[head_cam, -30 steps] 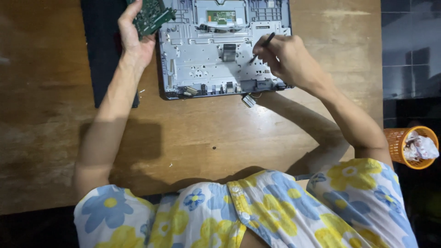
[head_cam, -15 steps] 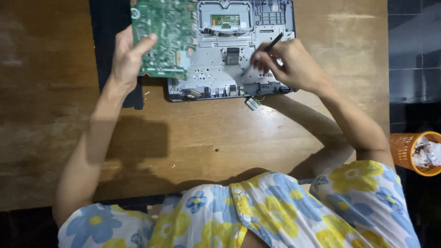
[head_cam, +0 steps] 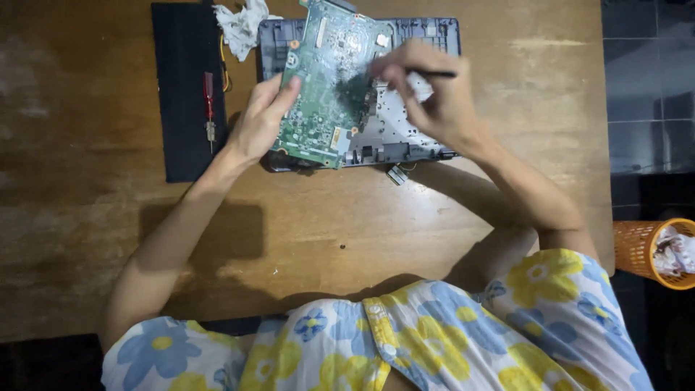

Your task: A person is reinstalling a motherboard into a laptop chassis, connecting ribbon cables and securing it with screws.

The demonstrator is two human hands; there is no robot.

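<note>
Between left hand (head_cam: 259, 124) and right hand (head_cam: 433, 101), green circuit board (head_cam: 327, 80), tilted

One green circuit board (head_cam: 326, 80), one grey laptop shell (head_cam: 405, 123), one red screwdriver (head_cam: 208, 101), one black mat (head_cam: 187, 94), one crumpled rag (head_cam: 242, 25), one orange basket (head_cam: 641, 250).

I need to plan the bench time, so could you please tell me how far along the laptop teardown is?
Done: the green circuit board is out of the open laptop base. In hand: the left hand holds the board tilted over the base, while the right hand holds a thin black tool at it. Left: the base sits open on the wooden table; a red screwdriver lies unused.
</note>
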